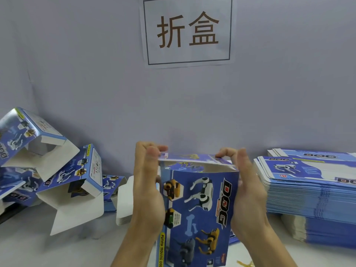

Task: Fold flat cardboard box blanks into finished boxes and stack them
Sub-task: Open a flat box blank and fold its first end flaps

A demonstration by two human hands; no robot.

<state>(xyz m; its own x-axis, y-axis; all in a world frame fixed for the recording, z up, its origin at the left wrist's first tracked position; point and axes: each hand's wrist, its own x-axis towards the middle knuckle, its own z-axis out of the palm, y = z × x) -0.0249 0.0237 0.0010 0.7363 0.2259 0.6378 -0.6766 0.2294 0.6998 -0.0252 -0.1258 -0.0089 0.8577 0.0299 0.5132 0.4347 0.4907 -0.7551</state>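
On the far left of the surface (81,245) lie the done boxes (63,176), tipped over in a messy heap with their white flaps hanging open. They are not in a neat stack. If one more box is put on top, the heap may slide or a flap may bend.

Just right of them sits a small pile of white card pieces (124,203), close behind the left hand.

In the middle, the person holds up one blue box (200,205) with toy dogs printed on it. It stands on end, between both hands, above the near edge of the surface. The left hand (148,191) presses along the left wall, and its fingers curl over the top and pinch the top flap (192,158). The right hand (248,197) holds the right wall, and its fingers pinch the other end of the same flap. So each grip is closed on the box.

The flap is bent down but I think it is not tucked in yet. If the hands push too hard, the thin card may crease or the tab may miss its slot. If the hands squeeze the walls, the box may go flat again.

On the right is a tall stack of flat blanks (312,191). A bump from the right arm may make the top sheets slip.
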